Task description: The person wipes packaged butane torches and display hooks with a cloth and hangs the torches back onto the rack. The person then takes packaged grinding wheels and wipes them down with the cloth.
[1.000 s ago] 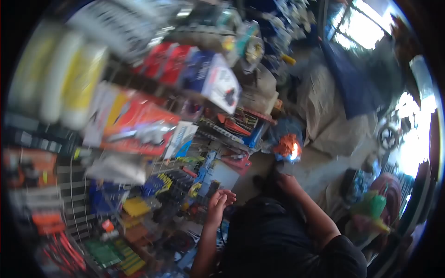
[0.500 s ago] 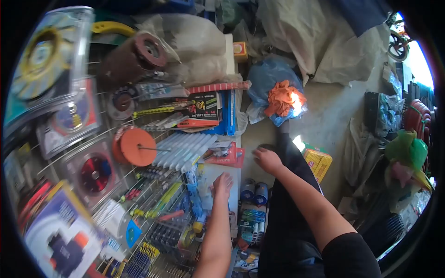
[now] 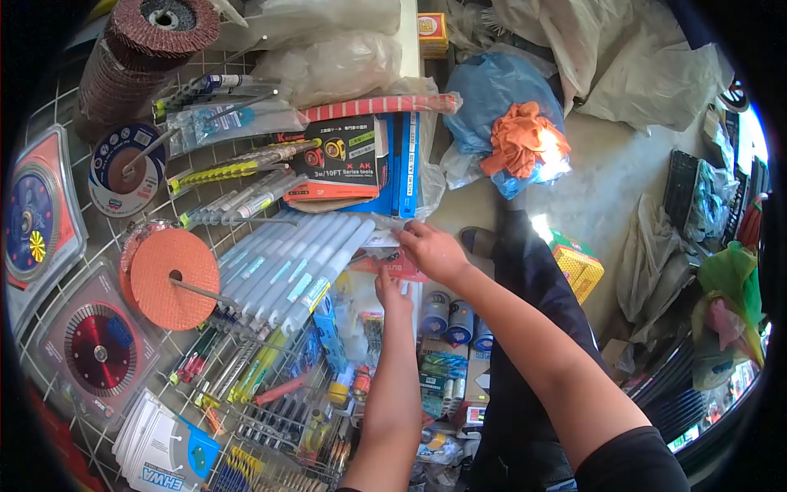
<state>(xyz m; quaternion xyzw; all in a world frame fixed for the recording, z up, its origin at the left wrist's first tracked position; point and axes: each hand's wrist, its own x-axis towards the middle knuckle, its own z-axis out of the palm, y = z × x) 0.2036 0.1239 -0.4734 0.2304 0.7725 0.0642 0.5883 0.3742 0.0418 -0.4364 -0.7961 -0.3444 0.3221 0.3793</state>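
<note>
Packet [image 3: 379, 240]: one, at the rack's [image 3: 70, 246] right edge, beside the upper ends of the tubes [image 3: 324, 266]. The visible part lies roughly crosswise in the view, left end toward the tubes, right end at the fingertips; the full long axis is partly hidden.

Right hand [image 3: 436, 252]: one, fingers bent and drawn together, tips touching the packet's right end. Whether they grip it cannot be told. Left hand [image 3: 393, 291]: one, just below the right, fingers partly bent and pointing upward, near a red card [image 3: 403, 268]. Whether it holds anything cannot be told.

Tubes: at least five, side by side, long axes slanting from lower left to upper right. Above them, near the rack's right edge: one tape-measure box [image 3: 340, 174] and, to its right, blue packaging [image 3: 404, 160].

Toward the rack's left edge: two orange discs [image 3: 174, 295], one behind the other; below left, one red blade [image 3: 100, 354] in its pack. Upper left corner: one stack of flap discs [image 3: 123, 74].

Right of the rack: three cans [image 3: 461, 322] below the hands; one yellow box [image 3: 577, 269] beside the leg [image 3: 537, 328]; one orange cloth [image 3: 523, 141] on one blue bag [image 3: 496, 90].
</note>
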